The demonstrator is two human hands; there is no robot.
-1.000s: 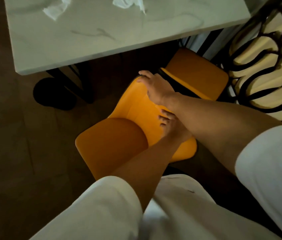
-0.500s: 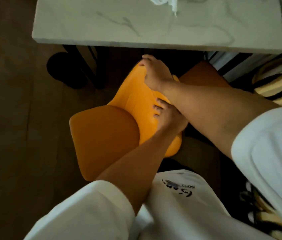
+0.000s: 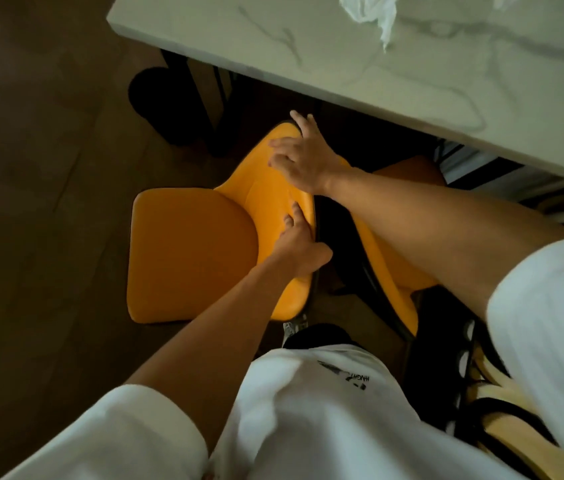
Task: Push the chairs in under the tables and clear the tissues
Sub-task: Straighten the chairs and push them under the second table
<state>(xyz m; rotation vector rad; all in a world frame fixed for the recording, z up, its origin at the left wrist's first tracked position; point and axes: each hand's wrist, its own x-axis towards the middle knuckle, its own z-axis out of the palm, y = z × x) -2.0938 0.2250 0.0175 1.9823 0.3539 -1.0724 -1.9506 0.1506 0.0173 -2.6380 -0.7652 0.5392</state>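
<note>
- Marble-patterned table across the upper right of the frame, its near edge running down toward the right; dark legs and a round black base under its left corner.
- Crumpled white tissue lying on the tabletop near the top edge, right of centre.
- Second orange chair right of centre, just beside the first, partly hidden by the right forearm; only a narrow dark gap between the two backrests.
- Black and cream patterned object at the lower right; cannot tell what it is.
- Right hand in the upper centre, fingers spread, laid flat over the top end of the backrest, arm stretched from the right edge.
- Left hand in the centre, fingers on the front face of the backrest, thumb hooked over its rim, gripping the lower part; forearm rising from the lower left.
- White sleeves and white shirt filling the bottom of the frame.
- Orange chair in the centre, seat toward the left, smooth and glossy, backrest curved; standing on the dark floor with the top of the backrest close to the table edge, seat fully outside the table.
</note>
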